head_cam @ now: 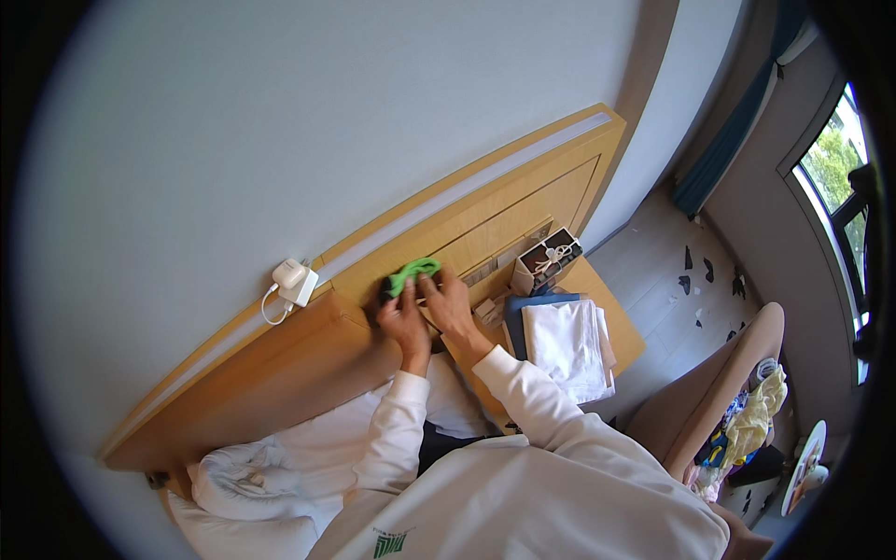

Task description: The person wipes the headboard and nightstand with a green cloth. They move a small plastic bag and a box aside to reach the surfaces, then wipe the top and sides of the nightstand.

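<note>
Both hands grip a small bright green cloth item (417,269) with a dark part at its left end; its exact kind is unclear. My left hand (406,323) pinches its lower side, and my right hand (448,301) has its fingers on the right side. The item is held up in front of the wooden headboard panel (518,199). Below and right of my right hand is a wooden bedside table (616,308). Folded white cloth (563,343) lies on it over blue and tan pieces. Behind that stands a box (547,262) with a coiled white cable on top.
White chargers (294,281) with a cable sit on the headboard ledge at left. A bed with a crumpled white quilt (248,476) lies below. An armchair (728,364) at right bears a pile of clothes (749,427). Dark scraps (708,269) litter the floor. A small round table (805,469) is far right.
</note>
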Action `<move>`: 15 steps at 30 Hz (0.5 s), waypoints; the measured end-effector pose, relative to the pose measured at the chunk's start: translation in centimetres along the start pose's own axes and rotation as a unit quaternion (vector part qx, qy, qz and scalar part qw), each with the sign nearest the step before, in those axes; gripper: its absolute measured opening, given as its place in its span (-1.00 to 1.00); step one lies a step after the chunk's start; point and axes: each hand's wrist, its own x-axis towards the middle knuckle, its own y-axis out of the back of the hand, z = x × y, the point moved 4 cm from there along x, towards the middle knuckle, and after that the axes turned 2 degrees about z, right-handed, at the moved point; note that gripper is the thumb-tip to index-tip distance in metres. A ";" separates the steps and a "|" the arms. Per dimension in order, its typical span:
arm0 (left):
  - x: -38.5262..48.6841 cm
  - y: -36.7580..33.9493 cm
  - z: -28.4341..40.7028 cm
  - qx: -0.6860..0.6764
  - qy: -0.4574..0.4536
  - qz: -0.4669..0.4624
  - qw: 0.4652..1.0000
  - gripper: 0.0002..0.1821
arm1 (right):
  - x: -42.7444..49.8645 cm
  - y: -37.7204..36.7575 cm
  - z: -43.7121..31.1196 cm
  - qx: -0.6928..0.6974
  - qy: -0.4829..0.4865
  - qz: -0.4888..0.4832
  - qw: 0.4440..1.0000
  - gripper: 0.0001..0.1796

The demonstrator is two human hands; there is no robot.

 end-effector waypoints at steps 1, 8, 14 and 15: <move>0.2 0.9 1.4 -0.061 -0.018 0.048 0.997 -0.68 | -0.9 -0.4 -2.1 0.008 0.083 -0.013 0.996 -0.64; 0.6 -4.3 6.5 -0.137 -0.009 -0.009 0.990 -0.65 | 1.0 3.8 -6.3 0.034 0.105 0.007 0.994 -0.67; 0.0 -14.0 5.9 -0.033 0.014 -0.195 0.980 -0.58 | 6.5 11.4 -5.3 0.075 0.094 0.181 0.976 -0.69; 0.0 -14.7 5.5 -0.041 0.062 -0.228 0.971 -0.56 | 6.6 11.9 -5.1 0.035 0.070 0.225 0.971 -0.68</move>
